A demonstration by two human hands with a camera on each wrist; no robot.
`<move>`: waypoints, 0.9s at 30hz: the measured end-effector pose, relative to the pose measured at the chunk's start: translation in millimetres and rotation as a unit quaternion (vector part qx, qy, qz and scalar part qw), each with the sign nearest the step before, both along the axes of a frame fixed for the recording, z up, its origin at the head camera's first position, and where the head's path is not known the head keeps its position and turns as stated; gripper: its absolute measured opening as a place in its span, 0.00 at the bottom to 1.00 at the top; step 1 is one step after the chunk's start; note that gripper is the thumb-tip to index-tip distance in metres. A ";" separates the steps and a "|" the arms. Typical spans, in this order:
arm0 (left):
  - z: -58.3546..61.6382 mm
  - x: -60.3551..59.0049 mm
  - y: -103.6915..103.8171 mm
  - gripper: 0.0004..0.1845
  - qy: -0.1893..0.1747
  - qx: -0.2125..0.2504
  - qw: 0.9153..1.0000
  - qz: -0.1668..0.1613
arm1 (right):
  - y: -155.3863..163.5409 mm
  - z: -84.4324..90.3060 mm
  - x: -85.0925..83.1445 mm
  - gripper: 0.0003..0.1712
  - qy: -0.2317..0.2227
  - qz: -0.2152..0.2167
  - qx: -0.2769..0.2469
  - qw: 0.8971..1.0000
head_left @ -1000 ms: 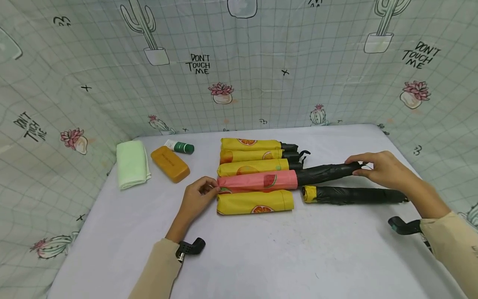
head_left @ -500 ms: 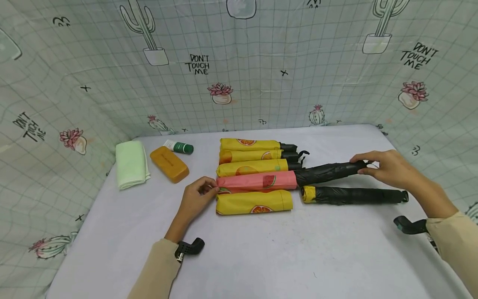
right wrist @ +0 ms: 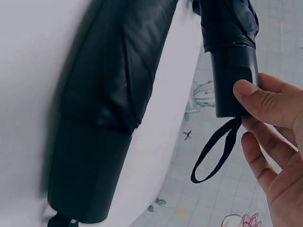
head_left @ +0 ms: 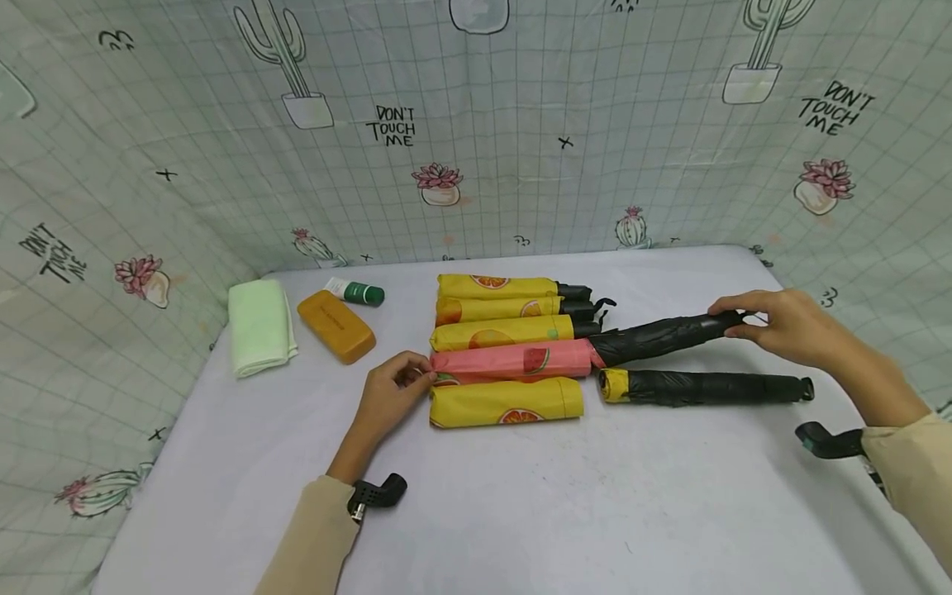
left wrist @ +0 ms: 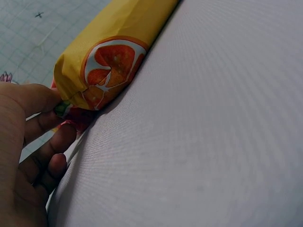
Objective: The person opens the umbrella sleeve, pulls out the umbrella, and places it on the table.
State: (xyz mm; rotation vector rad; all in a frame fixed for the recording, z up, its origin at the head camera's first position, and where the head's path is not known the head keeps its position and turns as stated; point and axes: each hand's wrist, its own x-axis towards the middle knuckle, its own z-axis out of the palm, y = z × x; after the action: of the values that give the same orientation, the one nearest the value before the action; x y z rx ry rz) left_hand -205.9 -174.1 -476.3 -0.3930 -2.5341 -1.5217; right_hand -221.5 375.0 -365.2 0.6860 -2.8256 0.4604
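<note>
Meanwhile, the black umbrella [head_left: 662, 336] is gripped at its handle by the right hand [head_left: 788, 327]; the pink sleeve [head_left: 513, 361] is pinched by the left hand [head_left: 390, 393].

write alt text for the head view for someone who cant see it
A person's right hand grips the handle end of a black folded umbrella whose other end sits in a pink watermelon-print sleeve, pinched at its far end by the left hand. Yellow orange-print sleeved umbrellas and another black umbrella lie beside them on a white table.
</note>
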 end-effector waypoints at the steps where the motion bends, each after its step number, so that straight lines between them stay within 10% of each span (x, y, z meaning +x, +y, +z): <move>1: 0.6 -0.2 -0.1 0.03 0.002 0.000 1.000 0.000 | 1.8 0.4 0.9 0.21 -0.002 -0.003 0.000 1.000; 27: 1.5 0.3 0.5 0.04 0.004 0.000 1.000 -0.006 | 31.1 3.1 6.8 0.22 0.008 -0.025 0.016 1.000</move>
State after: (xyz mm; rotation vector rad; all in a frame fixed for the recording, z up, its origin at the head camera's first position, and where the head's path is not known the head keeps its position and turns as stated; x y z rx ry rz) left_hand -205.7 -173.6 -474.7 -0.4147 -2.5311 -1.5203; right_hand -214.7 406.2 -362.1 0.6217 -2.8340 0.4006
